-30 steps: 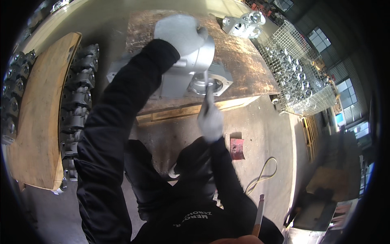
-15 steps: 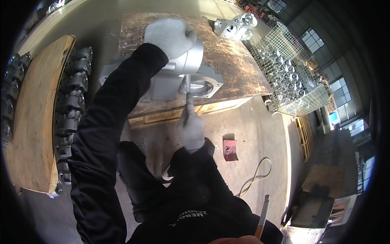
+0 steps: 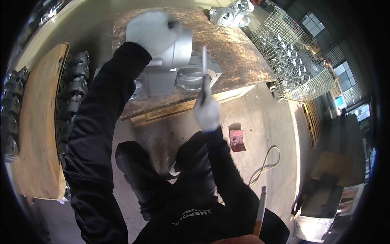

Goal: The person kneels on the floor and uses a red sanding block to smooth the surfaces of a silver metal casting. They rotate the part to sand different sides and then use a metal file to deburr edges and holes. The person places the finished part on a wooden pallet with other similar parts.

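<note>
A silver-grey metal casting [image 3: 160, 83] with a round, barrel-shaped part and a flanged opening lies at the near edge of a worn wooden workbench [image 3: 231, 55]. My left hand [image 3: 152, 32], in a white knitted glove, is closed over the barrel-shaped part from the far left; its fingertips are hidden. My right hand [image 3: 207, 112], gloved too, grips the dark handle of a file [image 3: 204, 61]. The slim grey blade points away from me, just right of the barrel and over the flanged opening. Slight motion blur softens the blade, and I cannot tell whether it touches the casting.
Another silver casting [image 3: 231, 16] stands at the bench's far right corner. Beyond it a wire cage [image 3: 304, 87] holds many metal parts. On the left, a wooden board [image 3: 38, 126] stands between rows of castings. A red piece [image 3: 237, 140] and a looped cord [image 3: 266, 166] lie on the floor.
My right hand and the file have moved right and a little farther away, off the barrel's lower edge. My left hand stays on the casting; the whole view has shifted slightly.
</note>
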Motion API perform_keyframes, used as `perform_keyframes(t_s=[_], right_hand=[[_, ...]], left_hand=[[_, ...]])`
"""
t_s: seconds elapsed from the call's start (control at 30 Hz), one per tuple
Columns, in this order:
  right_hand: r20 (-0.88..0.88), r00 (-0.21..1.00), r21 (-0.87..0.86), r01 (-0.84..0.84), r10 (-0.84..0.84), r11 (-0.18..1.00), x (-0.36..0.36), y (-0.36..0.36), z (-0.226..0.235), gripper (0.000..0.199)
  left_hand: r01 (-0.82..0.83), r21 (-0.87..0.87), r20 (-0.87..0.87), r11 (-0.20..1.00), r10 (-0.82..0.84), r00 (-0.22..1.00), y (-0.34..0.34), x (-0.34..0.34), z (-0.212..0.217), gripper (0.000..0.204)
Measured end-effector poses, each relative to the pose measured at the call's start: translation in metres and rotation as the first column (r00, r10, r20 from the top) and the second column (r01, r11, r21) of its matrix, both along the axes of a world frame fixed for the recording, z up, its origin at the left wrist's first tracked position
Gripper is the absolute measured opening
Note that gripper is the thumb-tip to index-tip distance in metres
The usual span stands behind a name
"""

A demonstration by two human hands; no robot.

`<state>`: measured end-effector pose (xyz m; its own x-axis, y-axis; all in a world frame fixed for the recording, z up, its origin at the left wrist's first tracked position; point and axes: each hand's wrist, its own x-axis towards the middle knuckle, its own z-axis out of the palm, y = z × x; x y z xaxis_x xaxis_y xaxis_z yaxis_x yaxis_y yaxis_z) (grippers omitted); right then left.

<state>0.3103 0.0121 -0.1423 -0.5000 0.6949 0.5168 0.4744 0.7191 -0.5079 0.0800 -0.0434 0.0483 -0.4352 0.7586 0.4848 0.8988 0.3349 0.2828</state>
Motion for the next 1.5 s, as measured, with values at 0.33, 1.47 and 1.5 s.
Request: perform_keyframes(t_s=[0.33, 1.47, 1.5], right_hand=[[0.038, 0.999, -0.149, -0.001, 0.007, 0.989, 0.006, 0.015, -0.007, 0.057], [-0.221, 0.975, -0.642, -0.12, -0.033, 0.757, 0.026, 0.035, -0.01, 0.055], [-0.227, 0.974, -0.597, -0.13, -0.011, 0.792, 0.025, 0.038, -0.01, 0.054]], left_hand=[[-0.001, 0.024, -0.014, 1.0, 0.002, 1.0, -0.003, 0.0, -0.002, 0.041], [0.018, 0.115, -0.05, 0.993, -0.012, 0.999, -0.001, -0.004, -0.007, 0.039], [0.003, 0.106, -0.049, 0.994, 0.003, 0.999, -0.001, -0.004, -0.006, 0.039]])
